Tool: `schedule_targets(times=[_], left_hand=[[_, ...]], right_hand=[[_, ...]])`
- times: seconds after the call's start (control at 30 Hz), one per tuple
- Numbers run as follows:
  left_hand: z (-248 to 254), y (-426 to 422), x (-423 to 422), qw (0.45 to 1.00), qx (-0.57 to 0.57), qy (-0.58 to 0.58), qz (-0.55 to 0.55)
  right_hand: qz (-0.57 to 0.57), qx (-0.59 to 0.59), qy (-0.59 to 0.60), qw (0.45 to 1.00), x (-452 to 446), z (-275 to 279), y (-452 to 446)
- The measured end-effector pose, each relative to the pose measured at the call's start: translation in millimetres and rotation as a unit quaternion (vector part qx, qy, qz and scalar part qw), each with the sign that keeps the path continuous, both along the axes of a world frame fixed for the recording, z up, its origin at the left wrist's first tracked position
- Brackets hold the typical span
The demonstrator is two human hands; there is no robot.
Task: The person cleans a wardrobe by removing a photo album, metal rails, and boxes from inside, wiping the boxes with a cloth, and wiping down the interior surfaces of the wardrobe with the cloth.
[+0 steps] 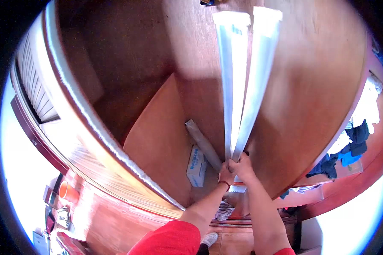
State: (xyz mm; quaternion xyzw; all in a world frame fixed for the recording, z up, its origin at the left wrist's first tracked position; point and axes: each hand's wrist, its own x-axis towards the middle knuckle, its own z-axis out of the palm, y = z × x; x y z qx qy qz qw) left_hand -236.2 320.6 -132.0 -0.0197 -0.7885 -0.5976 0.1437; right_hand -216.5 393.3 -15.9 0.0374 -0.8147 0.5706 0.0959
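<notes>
Two long, straight, pale strips (234, 85) with white ends stand upright inside a wooden wardrobe, spreading slightly apart towards the top. Their exact kind cannot be made out. My left hand (226, 173), with a dark red bracelet at the wrist, is closed around their lower end. Beside it, my right hand (243, 166) is also closed at the lower end, close against the strips. Behind my left hand a grey tube-like roll (203, 143) leans at a slant. A white box with blue print (196, 166) stands next to that roll on the wardrobe floor.
A wooden divider (157, 131) rises left of the hands, and the wardrobe's side panel (302, 110) is at the right. Folded clothes (357, 136) lie on shelves further right. A crumpled cloth (224, 211) sits below my hands. An orange bucket (68, 192) stands at lower left.
</notes>
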Motion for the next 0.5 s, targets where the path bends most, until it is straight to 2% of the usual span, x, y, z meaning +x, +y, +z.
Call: schedule_targets(times=[0.07,0.1,0.17,0.2,0.23,0.27,0.3,0.33,0.4,0.43,0.5], left_hand=[[3,-3,7,0.999,0.000,-0.024,-0.021],[-13,-4,6,0.996,-0.043,-0.049,-0.053],[2,1,24,0.989,-0.058,-0.117,-0.068],[8,2,36,0.988,-0.043,-0.135,-0.062],[15,3,49,0.986,-0.028,-0.154,-0.056],[-8,3,51,0.991,-0.094,-0.092,-0.028],[-27,3,52,0.987,-0.158,-0.030,0.000],[-43,2,51,0.987,-0.157,-0.027,-0.005],[-66,-6,58,0.962,-0.265,-0.023,-0.062],[-51,-12,73,0.960,-0.267,-0.027,-0.074],[17,-19,110,0.970,-0.222,0.042,-0.086]], right_hand=[[0.019,-0.056,0.009,0.998,9,-14,4],[-0.016,-0.032,-0.027,0.999,8,-32,6],[-0.009,-0.042,-0.031,0.999,34,-17,9],[-0.014,-0.009,-0.076,0.997,40,-25,15],[0.011,-0.015,-0.054,0.998,60,0,13],[0.038,-0.022,-0.033,0.998,83,22,9],[0.033,-0.020,-0.025,0.999,88,17,9],[0.020,-0.012,0.007,1.000,94,2,10],[0.001,-0.004,0.034,0.999,109,-3,12],[0.011,-0.072,0.028,0.997,118,2,14],[0.006,-0.189,0.049,0.981,144,26,14]])
